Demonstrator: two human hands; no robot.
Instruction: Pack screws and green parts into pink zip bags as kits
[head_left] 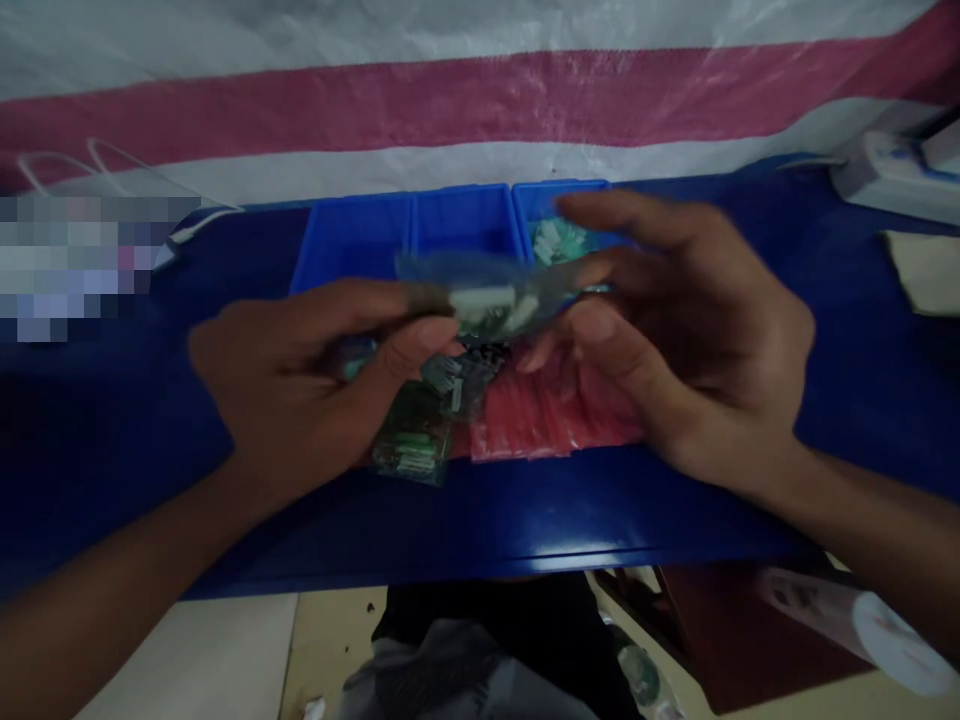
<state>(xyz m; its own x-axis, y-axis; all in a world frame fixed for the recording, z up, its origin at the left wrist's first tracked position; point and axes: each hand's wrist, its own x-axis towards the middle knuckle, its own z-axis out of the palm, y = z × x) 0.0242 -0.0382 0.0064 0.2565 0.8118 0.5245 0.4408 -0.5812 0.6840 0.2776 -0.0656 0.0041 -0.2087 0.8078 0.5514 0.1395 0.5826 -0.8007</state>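
Note:
Between my two hands, above the blue table, a small clear plastic bag (491, 305) with pale pieces inside is held up, blurred by motion. My left hand (315, 370) pinches its left end between thumb and forefinger. At the bag's right end is my right hand (675, 330), thumb and forefinger together on it, another finger raised. Beneath lie several red plastic bags (540, 415) in a row. A clear packet with green and white pieces (412, 445) lies below my left hand, beside another clear packet (454, 385). Small black pieces (487, 355) show partly behind the held bag.
Blue bins (461, 220) stand at the back; the right bin (562, 235) holds pale green and white packets. A white power strip (900, 175) and a beige piece (926, 270) are at the right. A clear plastic cup (817, 605) lies below the table's edge, on a dark red surface (750, 640).

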